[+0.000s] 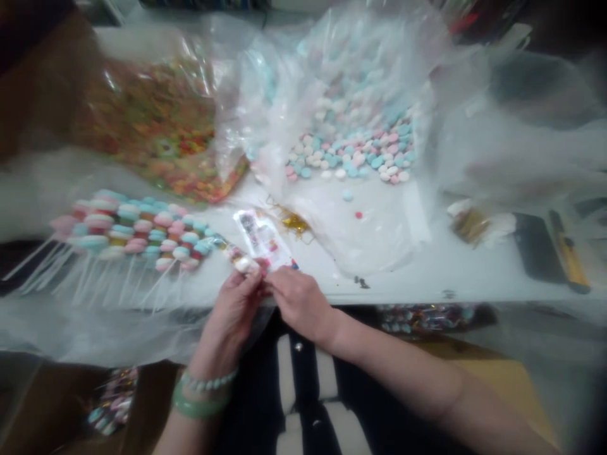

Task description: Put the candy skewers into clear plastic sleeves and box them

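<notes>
In the head view I see the left hand [231, 309] and right hand [301, 302] pinching a light, fragile-looking pastel candy stick [245, 264] and its slippery printed cellophane wrapper [263, 239] at the desk [427, 278] edge, so I'd hold the candy gently, where fingers already are.

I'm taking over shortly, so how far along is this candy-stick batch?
Done: wrapped candy bundles lie below the table's near edge. In hand: the left hand holds a pastel candy stick, and the right hand pinches a printed clear wrapper. Left: a row of unwrapped candy sticks, gold twist ties and a heap of loose pastel candies.
</notes>
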`<move>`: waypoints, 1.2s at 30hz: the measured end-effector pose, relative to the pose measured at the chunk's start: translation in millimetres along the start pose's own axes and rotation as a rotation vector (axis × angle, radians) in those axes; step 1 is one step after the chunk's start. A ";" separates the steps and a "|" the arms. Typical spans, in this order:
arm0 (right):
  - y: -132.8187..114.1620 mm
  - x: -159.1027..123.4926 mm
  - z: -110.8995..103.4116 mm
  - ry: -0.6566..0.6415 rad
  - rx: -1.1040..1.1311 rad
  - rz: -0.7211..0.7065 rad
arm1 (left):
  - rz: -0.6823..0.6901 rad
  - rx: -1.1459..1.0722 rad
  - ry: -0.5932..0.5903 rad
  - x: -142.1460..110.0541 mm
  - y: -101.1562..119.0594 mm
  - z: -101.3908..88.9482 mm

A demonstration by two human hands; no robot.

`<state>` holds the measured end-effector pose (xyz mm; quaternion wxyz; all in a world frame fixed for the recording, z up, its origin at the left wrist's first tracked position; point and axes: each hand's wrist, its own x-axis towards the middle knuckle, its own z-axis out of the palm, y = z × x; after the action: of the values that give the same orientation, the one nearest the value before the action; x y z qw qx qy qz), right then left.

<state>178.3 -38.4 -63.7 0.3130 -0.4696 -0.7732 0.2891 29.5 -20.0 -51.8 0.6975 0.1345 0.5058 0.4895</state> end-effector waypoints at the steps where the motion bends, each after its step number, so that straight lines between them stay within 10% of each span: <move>1: -0.9 -0.3 1.6 0.012 -0.024 -0.012 | -0.016 -0.002 -0.004 -0.6 0.8 -0.1; 13: -10.5 13.7 7.2 0.077 -0.062 -0.094 | -0.123 -0.079 -0.209 -16.0 12.0 0.4; 20: -21.5 23.3 12.9 0.084 -0.168 -0.335 | -0.128 -0.138 -0.116 -1.9 27.5 -1.3; 28: -38.5 41.1 8.6 0.239 -0.254 -0.110 | 0.014 -0.104 -0.118 5.6 28.6 9.2; 32: -29.0 58.6 8.3 0.134 0.267 0.214 | -0.013 -0.166 -0.164 8.8 27.5 12.3; 36: -16.0 66.4 2.7 -0.290 1.118 0.666 | -0.070 -0.096 -0.286 8.6 33.6 5.4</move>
<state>143.4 15.2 -39.5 0.2963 -0.4068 -0.3550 0.7879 15.8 4.9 -31.3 0.7846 0.1517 0.3816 0.4646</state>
